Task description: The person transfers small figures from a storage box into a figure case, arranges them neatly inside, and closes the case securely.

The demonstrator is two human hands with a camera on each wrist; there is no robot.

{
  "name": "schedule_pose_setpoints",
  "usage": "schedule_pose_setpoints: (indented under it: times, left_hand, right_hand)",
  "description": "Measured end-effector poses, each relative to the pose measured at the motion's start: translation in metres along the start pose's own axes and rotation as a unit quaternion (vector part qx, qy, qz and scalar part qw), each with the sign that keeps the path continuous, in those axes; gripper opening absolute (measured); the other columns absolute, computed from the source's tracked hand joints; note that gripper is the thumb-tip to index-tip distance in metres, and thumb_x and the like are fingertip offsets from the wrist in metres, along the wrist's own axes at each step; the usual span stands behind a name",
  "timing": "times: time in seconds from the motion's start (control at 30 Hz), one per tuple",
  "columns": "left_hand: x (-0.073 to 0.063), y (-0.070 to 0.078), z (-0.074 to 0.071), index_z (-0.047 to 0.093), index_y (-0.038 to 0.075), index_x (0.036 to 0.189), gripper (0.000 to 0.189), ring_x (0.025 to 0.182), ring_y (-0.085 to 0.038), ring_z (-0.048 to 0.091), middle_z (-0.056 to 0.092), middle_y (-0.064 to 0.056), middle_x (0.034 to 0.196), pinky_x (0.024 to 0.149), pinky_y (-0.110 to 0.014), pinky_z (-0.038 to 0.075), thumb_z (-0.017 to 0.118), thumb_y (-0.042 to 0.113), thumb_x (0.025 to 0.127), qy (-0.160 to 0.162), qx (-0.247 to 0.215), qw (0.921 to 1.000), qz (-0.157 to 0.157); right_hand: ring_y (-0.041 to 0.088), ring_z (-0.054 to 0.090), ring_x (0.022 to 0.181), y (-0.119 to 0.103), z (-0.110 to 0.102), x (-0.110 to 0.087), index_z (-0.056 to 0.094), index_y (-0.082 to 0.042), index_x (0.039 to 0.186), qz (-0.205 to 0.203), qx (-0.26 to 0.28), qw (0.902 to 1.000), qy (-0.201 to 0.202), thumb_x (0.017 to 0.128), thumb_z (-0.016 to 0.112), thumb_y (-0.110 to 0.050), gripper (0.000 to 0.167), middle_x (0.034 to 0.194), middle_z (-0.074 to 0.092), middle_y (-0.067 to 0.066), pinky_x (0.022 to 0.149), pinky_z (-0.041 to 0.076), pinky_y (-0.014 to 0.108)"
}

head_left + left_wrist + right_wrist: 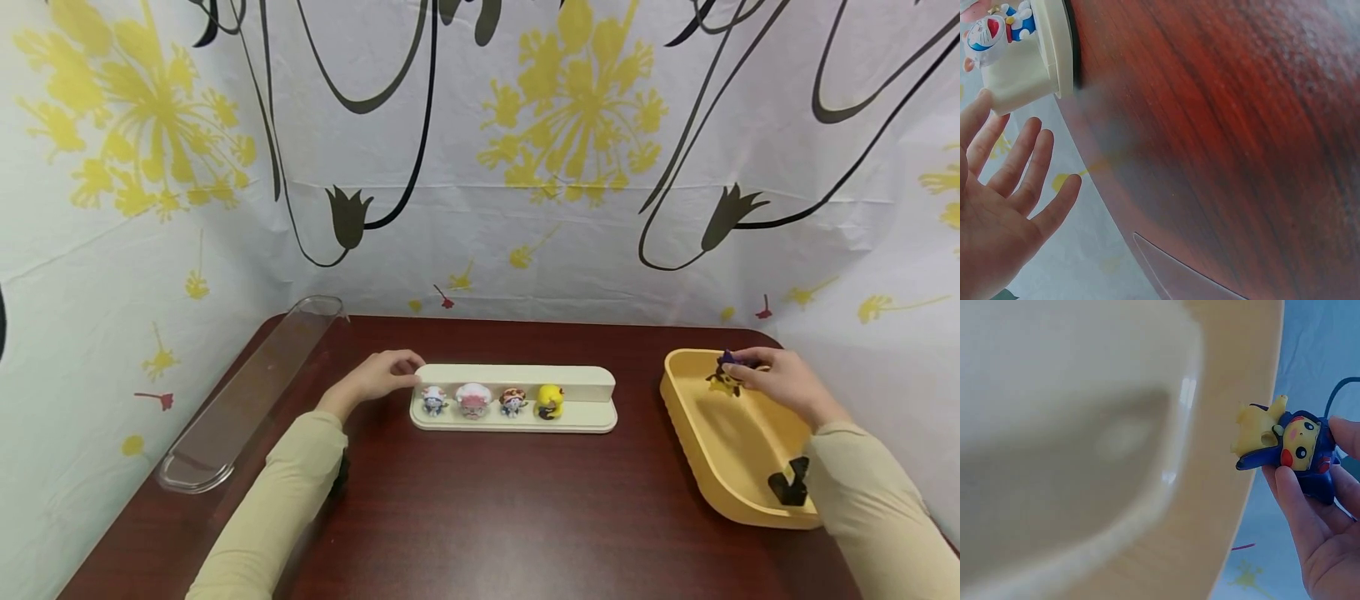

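Note:
My right hand [783, 379] holds a small yellow figurine in a dark purple hat and cape [1300, 440] over the far end of the yellow tray [705, 467]. In the right wrist view its face, with red cheeks, points toward the camera, thumb and fingers pinching the hat. At the left end of a cream display stand [517, 417], my left hand [378, 375] touches the stand with extended fingers. On the stand's lower step are a white-and-blue figurine [433, 401], a pink-and-white one [474, 401], a red-capped one [513, 402] and a yellow one [549, 402].
Inside the tray's near right corner lies a black object [789, 483], partly behind the right sleeve. A long clear plastic cover [247, 400] lies along the table's left edge. Patterned white cloth [465, 250] hangs behind the dark wooden table [525, 517].

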State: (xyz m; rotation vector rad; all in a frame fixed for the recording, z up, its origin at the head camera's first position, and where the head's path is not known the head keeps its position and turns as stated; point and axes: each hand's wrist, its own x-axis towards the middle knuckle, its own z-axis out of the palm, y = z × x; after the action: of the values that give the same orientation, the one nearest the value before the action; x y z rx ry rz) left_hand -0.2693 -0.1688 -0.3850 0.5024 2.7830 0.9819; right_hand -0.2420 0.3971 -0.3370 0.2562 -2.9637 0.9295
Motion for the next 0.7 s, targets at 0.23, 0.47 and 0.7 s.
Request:
schedule_pose_setpoints:
  times: [0.23, 0.47, 0.7]
  left_hand:
    - [0.0, 0.0, 0.0, 0.059, 0.012, 0.107, 0.024, 0.091, -0.02, 0.053, 0.058, -0.005, 0.096, 0.08, -0.04, 0.041, 0.06, 0.022, 0.085, 0.001, 0.003, 1.0, 0.005]
    - [0.0, -0.001, 0.0, 0.059, 0.012, 0.107, 0.024, 0.091, -0.02, 0.053, 0.058, -0.004, 0.097, 0.08, -0.04, 0.041, 0.06, 0.022, 0.085, -0.002, 0.0, 1.0, 0.009]
    - [0.0, 0.0, 0.0, 0.059, 0.013, 0.105, 0.023, 0.09, -0.02, 0.053, 0.058, -0.005, 0.096, 0.08, -0.039, 0.042, 0.061, 0.022, 0.084, 0.001, 0.003, 0.9999, 0.01]
  right_hand:
    - [0.01, 0.057, 0.065, -0.013, -0.004, 0.001, 0.053, 0.009, 0.109, -0.03, -0.016, 0.9993, 0.015, 0.087, 0.056, -0.028, 0.043, 0.083, 0.063, 0.014, 0.057, 0.042, 0.025]
    - [0.009, 0.057, 0.062, -0.028, -0.007, 0.0, 0.054, 0.009, 0.109, -0.044, -0.025, 0.9985, 0.022, 0.087, 0.056, -0.027, 0.043, 0.077, 0.063, 0.012, 0.054, 0.041, 0.025]
    - [0.011, 0.056, 0.059, -0.041, -0.01, 0.0, 0.054, 0.008, 0.11, -0.056, -0.045, 0.997, 0.028, 0.086, 0.057, -0.029, 0.044, 0.072, 0.063, 0.009, 0.051, 0.039, 0.026]
